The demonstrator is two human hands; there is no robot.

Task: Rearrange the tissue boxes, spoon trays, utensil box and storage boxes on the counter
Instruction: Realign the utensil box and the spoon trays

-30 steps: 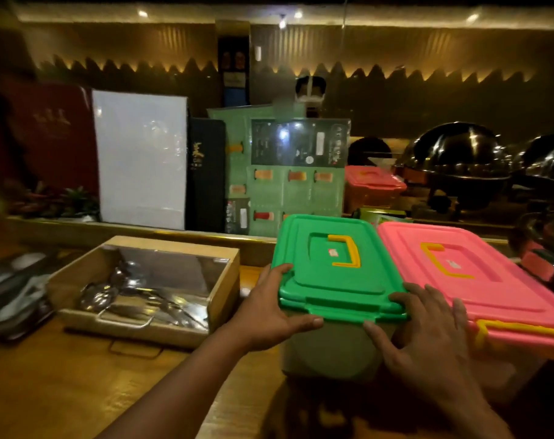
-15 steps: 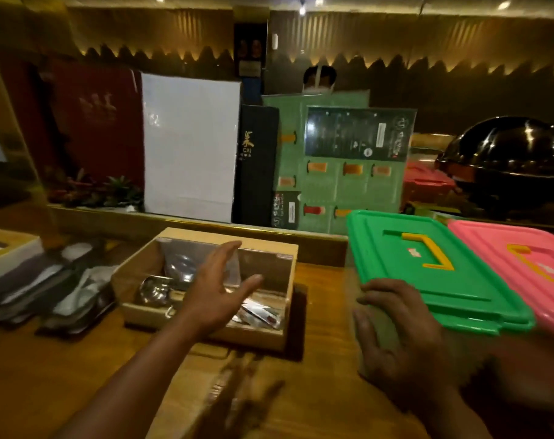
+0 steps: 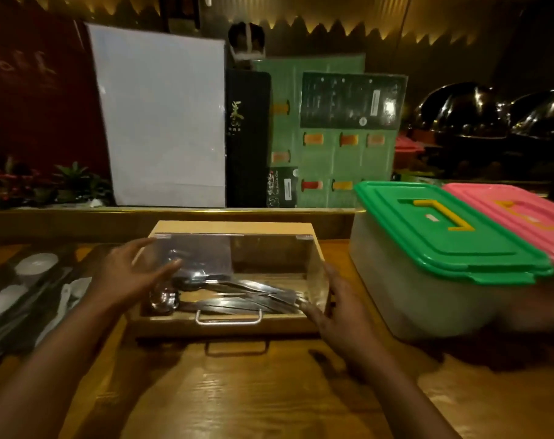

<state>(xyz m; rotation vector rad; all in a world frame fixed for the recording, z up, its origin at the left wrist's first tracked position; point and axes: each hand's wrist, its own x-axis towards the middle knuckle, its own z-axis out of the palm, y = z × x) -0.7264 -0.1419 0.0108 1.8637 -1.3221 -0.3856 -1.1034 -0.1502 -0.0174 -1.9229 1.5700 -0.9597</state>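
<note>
Two hands flank one wooden utensil box (image 3: pixel 174 326) on the counter (image 3: pixel 237 391). The left hand (image 3: pixel 126 274) has its fingers (image 3: pixel 164 269) spread and straight over the box's left end; I cannot tell whether they touch the clear lid. The right hand (image 3: pixel 339 315) lays straight fingers, close together, against the right front corner. Two storage boxes, one green-lidded box (image 3: pixel 443 236) and one pink-lidded box (image 3: pixel 516 213), stand side by side beyond the right fingers. One spoon tray (image 3: pixel 31 296) lies left of the left fingers.

A pale tan wooden utensil box (image 3: pixel 225 326) holds silver metal cutlery (image 3: pixel 237 289). A frosted plastic storage box (image 3: pixel 411 296) has a green lid (image 3: pixel 478 248) with a yellow handle (image 3: pixel 446 213); a second plastic lid (image 3: pixel 544 226) is pink. The wooden counter (image 3: pixel 237 391) shows streaky brown grain.
</note>
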